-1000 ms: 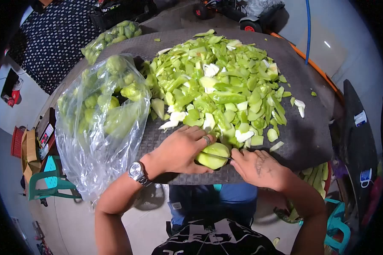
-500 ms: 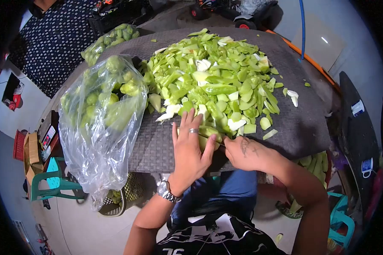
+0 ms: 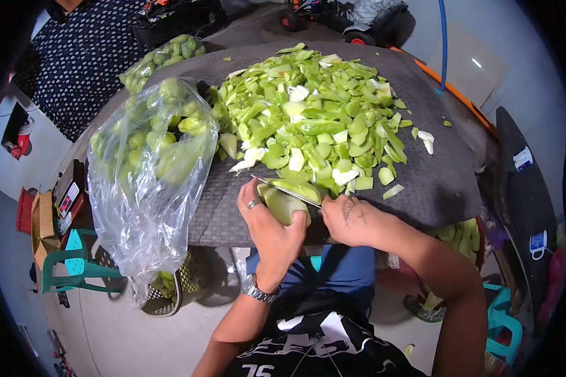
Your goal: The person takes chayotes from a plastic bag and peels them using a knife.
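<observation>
My left hand (image 3: 269, 231) is closed around a pale green chayote (image 3: 282, 205) at the near edge of the dark woven tabletop (image 3: 223, 217). A knife (image 3: 261, 180) is gripped in my right hand (image 3: 353, 220), its thin blade slanting up and left across the chayote. Beyond the blade lies a green slice (image 3: 300, 188), which looks almost cut away; whether it is fully separate I cannot tell. Just past both hands spreads a large heap of chayote pieces (image 3: 321, 125), green with some white bits.
To the left stands a clear plastic bag (image 3: 160, 163) of whole chayotes, with another filled bag (image 3: 163, 60) behind it. Below the table are a basket (image 3: 185, 286) and a teal stool (image 3: 75, 267). A person in a patterned shirt (image 3: 82, 63) is at the far left.
My left hand has drawn back and down, now cupping the chayote from the near side. The knife blade has come into view along the cut, with the slice tilting away.
</observation>
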`<state>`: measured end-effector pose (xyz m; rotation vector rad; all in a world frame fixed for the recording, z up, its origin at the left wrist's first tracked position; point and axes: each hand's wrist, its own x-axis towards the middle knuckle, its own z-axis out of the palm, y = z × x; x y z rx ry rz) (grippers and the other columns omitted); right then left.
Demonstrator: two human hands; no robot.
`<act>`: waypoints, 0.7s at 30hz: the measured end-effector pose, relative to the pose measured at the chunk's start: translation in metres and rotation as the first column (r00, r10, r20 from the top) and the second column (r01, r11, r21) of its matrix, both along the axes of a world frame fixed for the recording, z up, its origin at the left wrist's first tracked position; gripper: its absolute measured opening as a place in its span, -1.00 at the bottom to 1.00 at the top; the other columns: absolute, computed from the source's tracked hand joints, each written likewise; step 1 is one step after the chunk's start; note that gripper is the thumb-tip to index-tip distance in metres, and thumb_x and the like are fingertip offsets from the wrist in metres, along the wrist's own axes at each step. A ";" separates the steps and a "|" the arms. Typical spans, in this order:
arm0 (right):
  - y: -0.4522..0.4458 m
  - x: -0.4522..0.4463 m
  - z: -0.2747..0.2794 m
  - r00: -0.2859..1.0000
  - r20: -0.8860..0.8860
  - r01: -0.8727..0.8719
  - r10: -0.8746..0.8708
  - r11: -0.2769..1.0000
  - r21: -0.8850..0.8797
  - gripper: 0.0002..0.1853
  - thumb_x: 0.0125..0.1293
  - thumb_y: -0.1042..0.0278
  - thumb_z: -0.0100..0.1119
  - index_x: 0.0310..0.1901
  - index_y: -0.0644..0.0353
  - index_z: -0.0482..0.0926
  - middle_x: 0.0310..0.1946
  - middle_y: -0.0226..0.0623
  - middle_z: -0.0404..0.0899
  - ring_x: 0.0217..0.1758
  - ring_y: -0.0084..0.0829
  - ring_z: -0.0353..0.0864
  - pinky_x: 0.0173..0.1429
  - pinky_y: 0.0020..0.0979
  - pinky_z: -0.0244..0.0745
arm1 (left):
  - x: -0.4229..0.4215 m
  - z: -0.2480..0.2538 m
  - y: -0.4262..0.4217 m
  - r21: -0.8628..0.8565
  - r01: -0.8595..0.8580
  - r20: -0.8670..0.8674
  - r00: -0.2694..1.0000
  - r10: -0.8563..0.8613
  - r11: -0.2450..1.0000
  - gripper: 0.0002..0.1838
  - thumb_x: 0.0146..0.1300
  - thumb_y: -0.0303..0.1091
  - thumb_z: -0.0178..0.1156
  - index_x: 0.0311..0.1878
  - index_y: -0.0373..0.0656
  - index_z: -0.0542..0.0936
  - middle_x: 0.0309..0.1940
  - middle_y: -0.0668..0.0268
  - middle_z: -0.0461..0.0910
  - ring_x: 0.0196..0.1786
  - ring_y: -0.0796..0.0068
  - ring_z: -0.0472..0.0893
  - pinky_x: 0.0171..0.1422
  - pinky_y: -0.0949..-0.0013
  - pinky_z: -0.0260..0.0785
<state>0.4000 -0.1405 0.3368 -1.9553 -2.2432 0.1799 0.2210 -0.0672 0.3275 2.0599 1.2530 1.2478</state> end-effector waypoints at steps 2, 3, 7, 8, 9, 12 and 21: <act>0.011 -0.011 0.044 0.954 -0.203 0.122 -0.222 0.901 -0.417 -0.64 0.55 0.23 0.01 -0.04 0.47 0.56 -0.48 0.08 0.64 -0.50 -0.03 0.72 -0.39 -0.07 0.67 | -0.007 0.002 0.001 -0.168 0.028 0.030 0.999 -0.024 0.985 -0.09 0.06 -0.31 0.42 0.43 -0.53 0.23 0.37 -0.26 0.28 0.37 -0.24 0.41 0.51 0.03 0.29; 0.020 -0.011 0.062 0.900 -0.259 0.132 -0.351 0.785 -0.605 -0.61 0.60 0.20 -0.02 -0.10 0.47 0.56 -0.54 0.07 0.62 -0.55 -0.04 0.70 -0.43 -0.09 0.66 | -0.010 0.003 0.003 -0.247 0.041 0.047 0.998 -0.030 0.968 -0.07 0.07 -0.29 0.44 0.43 -0.56 0.23 0.37 -0.29 0.28 0.38 -0.28 0.41 0.48 0.02 0.33; 0.030 0.016 0.038 0.699 -0.487 -0.032 -0.523 0.658 -0.752 -0.55 0.66 -0.01 -0.04 -0.13 0.33 0.44 -0.49 -0.20 0.58 -0.64 -0.41 0.60 -0.58 -0.30 0.53 | -0.019 0.003 0.018 -0.226 0.082 -0.193 0.973 -0.127 0.971 0.10 0.04 -0.08 0.60 0.42 -0.67 0.24 0.33 -0.37 0.40 0.31 -0.21 0.53 0.41 0.04 0.42; 0.029 0.020 0.031 0.605 -0.558 -0.081 -0.568 0.653 -0.753 -0.56 0.66 -0.01 -0.02 -0.13 0.31 0.44 -0.49 -0.23 0.56 -0.65 -0.43 0.59 -0.59 -0.31 0.52 | -0.018 0.009 0.019 -0.198 0.049 -0.234 0.967 -0.096 0.979 0.16 -0.02 0.01 0.65 0.40 -0.69 0.27 0.27 -0.36 0.50 0.29 -0.17 0.57 0.36 0.03 0.46; 0.029 0.020 0.029 0.502 -0.615 -0.131 -0.608 0.649 -0.749 -0.56 0.66 -0.01 -0.01 -0.13 0.30 0.44 -0.50 -0.25 0.55 -0.65 -0.45 0.58 -0.60 -0.33 0.51 | -0.018 0.017 0.021 -0.244 0.050 -0.280 0.952 -0.120 0.969 0.13 -0.02 0.00 0.64 0.38 -0.68 0.29 0.21 -0.34 0.55 0.24 -0.17 0.61 0.31 0.04 0.49; 0.017 0.005 0.031 0.414 -0.677 -0.084 -0.609 0.715 -0.695 -0.55 0.61 0.01 0.11 0.02 0.37 0.50 -0.42 -0.10 0.70 -0.69 -0.47 0.55 -0.63 -0.35 0.46 | -0.012 0.030 0.028 -0.375 0.069 -0.341 0.917 -0.206 0.925 0.04 -0.01 -0.03 0.63 0.32 -0.64 0.36 0.03 -0.28 0.66 0.08 -0.15 0.71 0.16 0.05 0.58; 0.000 -0.033 0.042 0.022 -0.892 0.089 -0.452 0.889 -0.449 -0.68 0.61 0.17 0.16 0.07 0.31 0.56 -0.44 -0.20 0.65 -0.72 -0.54 0.49 -0.64 -0.48 0.37 | -0.013 0.011 0.012 -0.590 0.646 0.781 0.609 0.140 0.484 -0.53 0.23 -0.40 0.46 0.17 -0.30 0.55 -0.12 0.07 0.74 -0.16 0.19 0.78 -0.06 0.19 0.67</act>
